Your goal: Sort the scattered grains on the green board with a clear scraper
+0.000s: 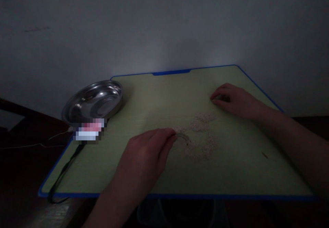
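Note:
My left hand (pixel 151 149) is closed in a pinch on a thin, curved, pale strip (pixel 182 136). The strip arches out of the fingertips, and its free end reaches down among some pale, crumbly grains (pixel 202 121). Those grains lie scattered in loose patches at the middle of the green tabletop (pixel 164 104). Farther back on the right, my right hand (pixel 232 99) rests low over the board with thumb and fingers curled together. What it holds, if anything, is too dark to make out.
A shiny steel basin (pixel 94 101) stands at the back left. In front of it, a blurred-out card on a black lanyard (pixel 64 173) hangs over the edge. A small dark sliver (pixel 265 155) lies at the right. The wall (pixel 164 26) borders the table's far side.

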Tool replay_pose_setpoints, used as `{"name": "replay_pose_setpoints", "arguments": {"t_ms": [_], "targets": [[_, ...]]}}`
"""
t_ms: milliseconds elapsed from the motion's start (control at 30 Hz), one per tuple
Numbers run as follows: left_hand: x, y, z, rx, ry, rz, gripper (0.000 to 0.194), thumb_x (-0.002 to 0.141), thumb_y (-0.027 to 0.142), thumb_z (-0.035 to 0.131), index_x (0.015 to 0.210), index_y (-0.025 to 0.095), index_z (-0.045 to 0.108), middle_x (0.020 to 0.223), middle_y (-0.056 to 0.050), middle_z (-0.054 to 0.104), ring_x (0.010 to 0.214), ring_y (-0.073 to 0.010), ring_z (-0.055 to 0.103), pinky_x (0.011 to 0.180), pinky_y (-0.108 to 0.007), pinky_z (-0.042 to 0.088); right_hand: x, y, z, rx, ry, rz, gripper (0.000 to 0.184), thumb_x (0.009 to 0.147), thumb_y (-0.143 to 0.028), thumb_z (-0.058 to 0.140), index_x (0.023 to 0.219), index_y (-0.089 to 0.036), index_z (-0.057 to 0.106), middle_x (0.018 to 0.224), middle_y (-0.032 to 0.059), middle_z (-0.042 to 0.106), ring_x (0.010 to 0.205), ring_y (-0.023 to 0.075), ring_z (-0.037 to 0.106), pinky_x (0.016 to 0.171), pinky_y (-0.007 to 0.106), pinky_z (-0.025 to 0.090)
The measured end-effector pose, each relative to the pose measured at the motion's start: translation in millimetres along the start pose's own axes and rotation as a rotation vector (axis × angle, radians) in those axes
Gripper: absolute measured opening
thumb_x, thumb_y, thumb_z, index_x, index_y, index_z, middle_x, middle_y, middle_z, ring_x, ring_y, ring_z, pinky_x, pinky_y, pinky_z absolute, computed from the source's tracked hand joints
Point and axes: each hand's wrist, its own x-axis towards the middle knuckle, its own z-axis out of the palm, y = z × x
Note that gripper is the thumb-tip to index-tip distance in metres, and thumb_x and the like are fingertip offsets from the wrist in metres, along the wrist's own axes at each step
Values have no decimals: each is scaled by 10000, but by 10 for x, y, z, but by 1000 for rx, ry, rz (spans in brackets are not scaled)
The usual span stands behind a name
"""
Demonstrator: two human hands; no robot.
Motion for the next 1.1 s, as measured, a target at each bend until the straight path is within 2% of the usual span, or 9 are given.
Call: {"name": "replay_pose_setpoints", "arguments": {"t_ms": [200,367,467,600,867,1100], "targets": [[140,26,135,31,-115,-8,161,933,235,550,963,190,702,859,-34,748,741,-214,705,679,-358,563,3,30,18,22,-1,-9,196,835,-320,538,904,-214,688,965,83,606,736,197,630,723,377,533],[105,17,112,-23,-143,20,196,946,221,515,989,189,704,884,-34,748,776,-198,700,710,-348,563,3,17,6,19,-6,-15,210,836,-315,534,908,-194,691,969,94,606,743,212,636,736,406,532],[46,-9,59,-61,-124,57,197,946,215,509,961,189,704,846,-21,746,741,-179,696,682,-317,554,4,13,-2,23,-4,-24,189,837,-313,541,901,-210,686,964,88,610,756,215,636,747,412,536],[48,-36,33,-45,-26,18,178,944,248,534,986,190,698,877,-22,749,762,-166,699,719,-298,547,4,22,1,32,-12,-21,178,838,-312,546,903,-219,683,966,82,607,761,209,636,744,396,541],[225,60,154,106,-156,77,157,929,184,543,984,191,690,835,-35,730,761,-204,679,686,-335,520,7,17,0,31,-14,-25,203,834,-317,537,899,-197,688,955,94,606,750,214,639,725,398,539],[81,-3,72,50,-162,95,150,925,171,542,975,190,682,814,-25,721,716,-187,664,655,-316,514,11,25,-6,41,-25,-21,183,831,-319,549,907,-222,684,954,82,609,769,217,640,740,400,542]]}}
